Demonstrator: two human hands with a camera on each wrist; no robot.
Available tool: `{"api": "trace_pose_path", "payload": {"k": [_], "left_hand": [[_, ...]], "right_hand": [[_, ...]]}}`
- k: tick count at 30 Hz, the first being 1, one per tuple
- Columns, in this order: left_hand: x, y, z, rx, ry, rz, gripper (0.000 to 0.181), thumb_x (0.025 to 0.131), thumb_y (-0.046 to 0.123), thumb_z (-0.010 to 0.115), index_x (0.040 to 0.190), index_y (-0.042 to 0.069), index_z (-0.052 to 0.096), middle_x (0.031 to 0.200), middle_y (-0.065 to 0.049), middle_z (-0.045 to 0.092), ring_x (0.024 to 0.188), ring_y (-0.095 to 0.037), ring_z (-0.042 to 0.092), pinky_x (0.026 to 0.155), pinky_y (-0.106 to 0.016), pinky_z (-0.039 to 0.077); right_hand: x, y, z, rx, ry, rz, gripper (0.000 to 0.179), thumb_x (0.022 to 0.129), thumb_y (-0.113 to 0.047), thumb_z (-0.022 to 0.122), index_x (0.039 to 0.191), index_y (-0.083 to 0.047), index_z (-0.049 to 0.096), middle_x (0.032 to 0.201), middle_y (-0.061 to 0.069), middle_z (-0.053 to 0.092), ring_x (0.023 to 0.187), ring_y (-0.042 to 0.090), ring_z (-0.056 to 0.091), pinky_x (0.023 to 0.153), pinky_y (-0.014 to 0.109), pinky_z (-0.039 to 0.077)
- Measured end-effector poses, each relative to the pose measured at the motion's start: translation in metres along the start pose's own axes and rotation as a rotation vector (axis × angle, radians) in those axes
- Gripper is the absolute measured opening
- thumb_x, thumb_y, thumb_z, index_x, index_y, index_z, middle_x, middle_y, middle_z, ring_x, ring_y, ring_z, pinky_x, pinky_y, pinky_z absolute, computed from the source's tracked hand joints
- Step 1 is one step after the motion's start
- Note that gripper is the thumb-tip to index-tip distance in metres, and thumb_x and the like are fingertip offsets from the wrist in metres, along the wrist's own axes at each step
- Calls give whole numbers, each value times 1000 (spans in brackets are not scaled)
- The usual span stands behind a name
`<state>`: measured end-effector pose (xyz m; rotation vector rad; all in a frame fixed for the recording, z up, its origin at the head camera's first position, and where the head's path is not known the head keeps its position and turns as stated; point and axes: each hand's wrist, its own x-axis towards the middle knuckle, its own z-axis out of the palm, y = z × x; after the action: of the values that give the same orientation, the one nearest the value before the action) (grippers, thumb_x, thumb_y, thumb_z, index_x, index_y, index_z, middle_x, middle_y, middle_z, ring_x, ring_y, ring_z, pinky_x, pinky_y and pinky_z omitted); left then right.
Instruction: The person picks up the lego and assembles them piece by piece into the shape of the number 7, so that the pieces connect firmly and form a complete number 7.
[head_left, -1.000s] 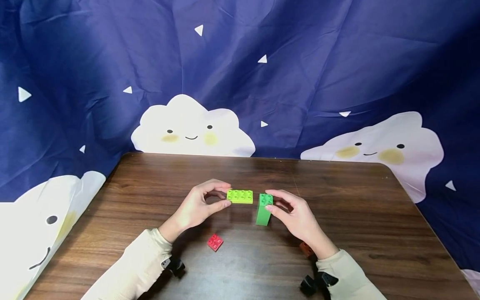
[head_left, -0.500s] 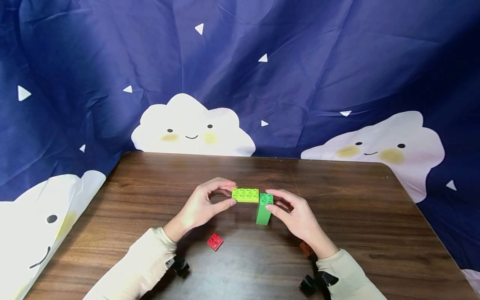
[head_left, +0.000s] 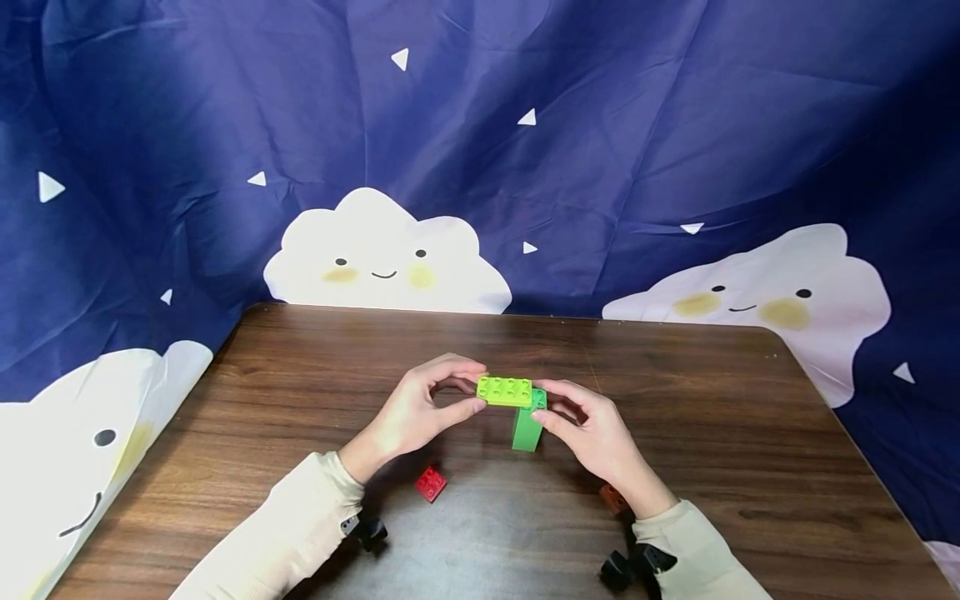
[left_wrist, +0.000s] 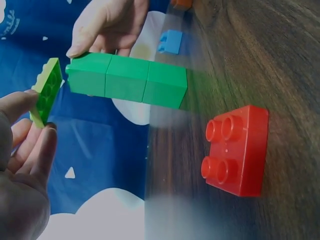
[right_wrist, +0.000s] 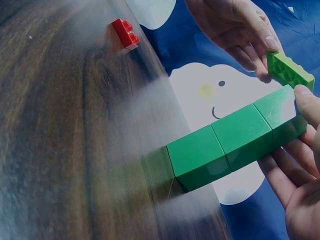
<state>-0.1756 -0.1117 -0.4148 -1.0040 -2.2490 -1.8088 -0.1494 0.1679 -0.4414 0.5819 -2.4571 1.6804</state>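
Observation:
My left hand (head_left: 416, 412) pinches a flat lime-green toy building brick (head_left: 504, 391) by its left end, between thumb and fingers. The brick's studs face up, and its right end overlaps the top of a green brick tower (head_left: 528, 429) in the head view. Seen from the left wrist, the lime brick (left_wrist: 47, 92) is tilted and a small gap parts it from the tower (left_wrist: 127, 80). That tower is three green bricks stacked upright on the table. Around its top brick my right hand (head_left: 596, 429) holds thumb and fingers. Some of the tower's top studs are hidden.
A small red brick (head_left: 431, 483) lies on the wooden table (head_left: 315, 350) in front of the left forearm. Near the right wrist sits a brownish-orange brick (head_left: 612, 498), partly covered. The left wrist view also shows a blue brick (left_wrist: 171, 41) beyond the tower. A dark blue cloud-print cloth (head_left: 562, 183) hangs behind.
My left hand has carried the lime-green brick to the right, from beside the tower to over its top edge. The right hand and the green tower have stayed in place.

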Motion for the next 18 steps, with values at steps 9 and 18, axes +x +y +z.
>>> {"api": "trace_pose_path", "payload": {"k": [9, 18], "left_hand": [[3, 1, 5, 15, -7, -5, 38, 90, -4, 83, 127, -1, 74, 122, -15, 76, 105, -20, 75, 97, -32, 63], [4, 1, 9, 30, -16, -4, 38, 90, -3, 83, 127, -1, 74, 121, -14, 76, 104, -21, 75, 98, -40, 64]], "right_hand": [[0, 1, 0, 32, -5, 13, 42, 98, -2, 77, 138, 4, 68, 135, 25, 72, 108, -3, 71, 90, 16, 62], [-1, 0, 0, 30, 13, 15, 43, 96, -1, 79, 137, 6, 68, 135, 28, 70, 107, -5, 70, 93, 13, 59]]}}
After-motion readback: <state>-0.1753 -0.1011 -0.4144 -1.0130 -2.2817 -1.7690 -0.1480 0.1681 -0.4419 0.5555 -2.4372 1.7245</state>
